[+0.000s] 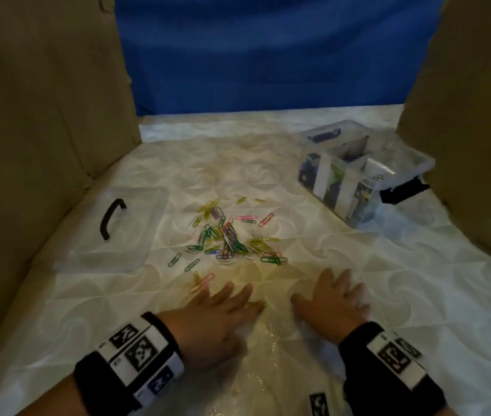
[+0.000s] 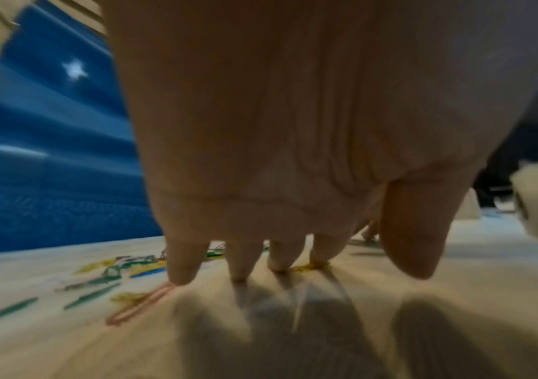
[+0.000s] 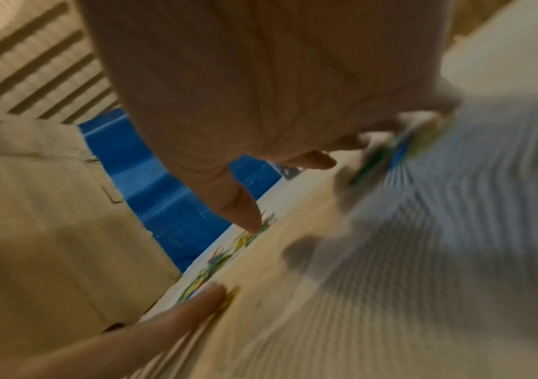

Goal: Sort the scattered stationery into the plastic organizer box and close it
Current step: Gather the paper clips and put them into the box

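Several coloured paper clips lie in a loose pile on the pale quilted surface. My left hand rests flat just in front of the pile with its fingers spread. In the left wrist view its fingertips press straight down; one touches a yellow clip, and a pink clip lies beside the outer finger. My right hand lies flat to the right, fingers spread. Blurred clips show by its fingers; whether they touch is unclear. The clear organizer box stands open at the far right.
The box's clear lid with a black handle lies flat at the left. Cardboard walls close in both sides, and a blue backdrop hangs behind. Black latches stick out from the box ends.
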`<act>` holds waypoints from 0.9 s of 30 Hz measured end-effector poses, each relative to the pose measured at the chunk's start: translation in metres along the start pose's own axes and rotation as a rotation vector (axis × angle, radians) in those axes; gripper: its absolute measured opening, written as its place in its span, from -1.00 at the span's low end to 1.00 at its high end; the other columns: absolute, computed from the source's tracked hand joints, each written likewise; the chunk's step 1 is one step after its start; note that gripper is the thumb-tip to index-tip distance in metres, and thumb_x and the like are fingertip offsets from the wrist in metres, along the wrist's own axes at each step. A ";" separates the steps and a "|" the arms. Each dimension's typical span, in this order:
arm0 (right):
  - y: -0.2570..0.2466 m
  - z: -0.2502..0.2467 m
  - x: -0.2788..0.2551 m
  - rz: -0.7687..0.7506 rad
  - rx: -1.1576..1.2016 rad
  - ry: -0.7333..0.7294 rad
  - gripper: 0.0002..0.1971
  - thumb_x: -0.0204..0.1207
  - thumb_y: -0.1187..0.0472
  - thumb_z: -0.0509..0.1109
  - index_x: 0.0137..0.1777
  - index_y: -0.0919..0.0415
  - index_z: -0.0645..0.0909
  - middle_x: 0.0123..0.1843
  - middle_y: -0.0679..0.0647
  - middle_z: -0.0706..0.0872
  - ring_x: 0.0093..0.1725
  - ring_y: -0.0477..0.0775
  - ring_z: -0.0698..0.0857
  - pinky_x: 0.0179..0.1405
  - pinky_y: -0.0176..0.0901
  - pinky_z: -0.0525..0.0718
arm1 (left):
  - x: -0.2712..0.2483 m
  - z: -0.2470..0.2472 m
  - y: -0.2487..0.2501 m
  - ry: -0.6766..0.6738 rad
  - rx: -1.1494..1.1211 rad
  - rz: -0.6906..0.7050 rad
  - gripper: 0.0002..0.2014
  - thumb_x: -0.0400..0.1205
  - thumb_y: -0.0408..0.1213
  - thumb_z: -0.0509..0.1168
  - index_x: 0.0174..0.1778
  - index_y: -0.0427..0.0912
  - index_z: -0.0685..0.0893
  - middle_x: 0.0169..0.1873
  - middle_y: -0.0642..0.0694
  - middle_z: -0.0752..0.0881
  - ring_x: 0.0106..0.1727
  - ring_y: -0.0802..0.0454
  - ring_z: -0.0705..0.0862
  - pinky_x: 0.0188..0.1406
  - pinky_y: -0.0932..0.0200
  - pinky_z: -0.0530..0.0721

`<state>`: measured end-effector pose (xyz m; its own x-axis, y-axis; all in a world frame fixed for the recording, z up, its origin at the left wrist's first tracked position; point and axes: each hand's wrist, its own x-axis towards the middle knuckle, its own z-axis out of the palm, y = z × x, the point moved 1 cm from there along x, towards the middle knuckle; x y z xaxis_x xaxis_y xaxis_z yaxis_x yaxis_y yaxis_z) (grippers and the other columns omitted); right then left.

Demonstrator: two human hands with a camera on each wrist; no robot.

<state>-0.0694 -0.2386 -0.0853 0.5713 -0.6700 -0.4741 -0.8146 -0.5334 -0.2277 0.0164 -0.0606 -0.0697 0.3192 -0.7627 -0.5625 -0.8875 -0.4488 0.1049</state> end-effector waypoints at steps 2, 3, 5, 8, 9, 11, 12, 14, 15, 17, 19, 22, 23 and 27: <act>-0.012 0.013 -0.001 -0.038 0.008 -0.021 -0.06 0.54 -0.28 0.14 0.68 0.23 -0.24 0.69 0.35 -0.32 0.64 0.52 -0.28 0.60 0.41 -0.17 | 0.003 0.001 -0.003 -0.012 0.031 -0.040 -0.36 0.73 0.12 -0.10 0.64 0.19 -0.32 0.65 0.09 -0.38 0.67 -0.07 -0.37 0.62 -0.18 -0.38; -0.026 0.018 0.002 -0.081 0.003 -0.018 -0.06 0.54 -0.27 0.14 0.69 0.25 -0.22 0.68 0.36 -0.32 0.63 0.52 -0.30 0.60 0.40 -0.21 | 0.007 -0.001 -0.008 0.001 0.036 -0.078 -0.34 0.72 0.16 -0.11 0.65 0.16 -0.33 0.65 0.08 -0.39 0.66 -0.06 -0.40 0.61 -0.17 -0.38; -0.058 0.026 0.012 -0.158 -0.004 0.022 -0.07 0.53 -0.27 0.14 0.69 0.25 -0.18 0.68 0.37 -0.31 0.64 0.48 -0.31 0.61 0.34 -0.28 | 0.018 -0.008 -0.019 0.025 0.023 -0.166 -0.31 0.72 0.17 -0.10 0.65 0.12 -0.35 0.64 0.07 -0.42 0.65 -0.03 -0.44 0.61 -0.17 -0.38; -0.094 0.017 0.029 -0.248 0.005 0.021 -0.11 0.57 -0.24 0.12 0.69 0.26 -0.16 0.70 0.33 -0.26 0.67 0.39 -0.27 0.65 0.23 -0.25 | 0.031 -0.019 -0.036 0.063 0.014 -0.258 -0.30 0.72 0.16 -0.08 0.66 0.07 -0.32 0.65 0.05 -0.39 0.66 -0.04 -0.41 0.63 -0.18 -0.32; -0.098 0.008 0.033 -0.289 -0.015 -0.011 -0.13 0.59 -0.22 0.13 0.69 0.28 -0.17 0.70 0.32 -0.25 0.68 0.38 -0.24 0.67 0.20 -0.21 | 0.031 -0.023 -0.039 0.067 0.015 -0.268 -0.30 0.72 0.16 -0.09 0.66 0.06 -0.31 0.65 0.05 -0.39 0.66 -0.06 -0.41 0.65 -0.19 -0.30; -0.088 -0.019 0.036 -0.380 -0.079 -0.046 -0.17 0.61 -0.18 0.15 0.68 0.28 -0.12 0.71 0.31 -0.18 0.69 0.37 -0.12 0.67 0.16 -0.07 | 0.026 -0.030 -0.040 0.069 0.013 -0.239 -0.32 0.74 0.12 -0.10 0.66 0.05 -0.32 0.64 0.03 -0.42 0.66 -0.09 -0.42 0.66 -0.20 -0.27; -0.079 -0.036 0.036 -0.413 -0.098 -0.021 -0.20 0.60 -0.17 0.19 0.67 0.25 -0.01 0.70 0.28 -0.06 0.67 0.36 0.02 0.64 0.17 0.08 | 0.021 -0.033 -0.040 0.064 0.002 -0.210 -0.34 0.75 0.08 -0.11 0.66 0.04 -0.34 0.63 0.02 -0.44 0.65 -0.10 -0.44 0.66 -0.20 -0.26; -0.059 -0.063 0.034 -0.474 -0.209 0.063 -0.35 0.54 -0.16 0.28 0.53 0.17 0.28 0.55 0.20 0.31 0.45 0.26 0.43 0.42 0.11 0.45 | 0.011 -0.035 -0.039 0.044 -0.022 -0.148 -0.35 0.76 0.00 -0.10 0.66 0.05 -0.35 0.61 0.02 -0.47 0.64 -0.10 -0.46 0.67 -0.19 -0.26; -0.050 -0.074 0.030 -0.505 -0.319 0.070 -0.45 0.53 -0.16 0.30 0.40 0.15 0.40 0.40 0.14 0.48 0.24 0.16 0.56 0.23 0.01 0.57 | 0.008 -0.034 -0.040 0.036 -0.028 -0.127 -0.35 0.77 -0.03 -0.08 0.66 0.05 -0.35 0.62 0.02 -0.47 0.64 -0.09 -0.46 0.67 -0.19 -0.25; -0.035 -0.084 0.026 -0.547 -0.512 -0.032 -0.58 0.51 -0.18 0.33 0.15 0.15 0.53 0.04 0.04 0.66 -0.11 0.01 0.57 -0.10 -0.18 0.57 | 0.007 -0.031 -0.046 0.054 -0.038 -0.113 -0.35 0.76 -0.08 -0.03 0.68 0.06 -0.28 0.66 0.02 -0.37 0.68 -0.06 -0.37 0.69 -0.16 -0.16; -0.022 -0.081 0.026 -0.538 -0.586 -0.242 -0.52 0.43 -0.22 0.42 0.01 0.23 0.64 -0.21 -0.01 0.68 -0.26 -0.03 0.58 -0.17 -0.21 0.60 | 0.008 -0.029 -0.056 0.108 -0.096 -0.106 -0.39 0.75 -0.11 0.02 0.69 0.04 -0.10 0.70 0.03 -0.16 0.71 -0.03 -0.13 0.69 -0.06 0.02; -0.010 -0.067 0.024 -0.513 -0.655 -0.425 -0.49 0.22 -0.19 0.59 -0.01 0.19 0.70 -0.33 -0.05 0.69 -0.36 -0.04 0.63 -0.19 -0.20 0.69 | 0.008 -0.026 -0.061 0.130 -0.152 -0.090 -0.44 0.72 -0.06 0.00 0.68 0.05 0.06 0.70 0.03 -0.02 0.69 0.01 0.06 0.67 0.06 0.12; -0.009 -0.064 0.026 -0.517 -0.683 -0.440 -0.51 0.22 -0.14 0.61 0.00 0.21 0.70 -0.39 -0.07 0.66 -0.43 -0.08 0.60 -0.33 -0.28 0.64 | 0.008 -0.025 -0.059 0.106 -0.143 -0.091 -0.44 0.73 -0.04 -0.04 0.68 0.04 0.05 0.71 0.01 -0.05 0.70 0.01 0.04 0.67 0.11 0.10; -0.029 -0.064 0.044 -0.523 -0.711 -0.490 -0.72 0.27 0.03 0.64 -0.15 0.18 0.70 -0.46 -0.11 0.64 -0.55 -0.18 0.57 -0.51 -0.44 0.59 | 0.007 -0.027 -0.052 0.081 -0.121 -0.107 -0.47 0.77 -0.17 0.02 0.68 -0.05 0.07 0.70 -0.04 -0.11 0.71 0.02 0.01 0.63 0.19 0.06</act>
<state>-0.0142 -0.2857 -0.0454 0.6055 -0.0627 -0.7934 -0.1332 -0.9908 -0.0234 0.0732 -0.0551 -0.0565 0.4394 -0.7406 -0.5083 -0.8023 -0.5781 0.1486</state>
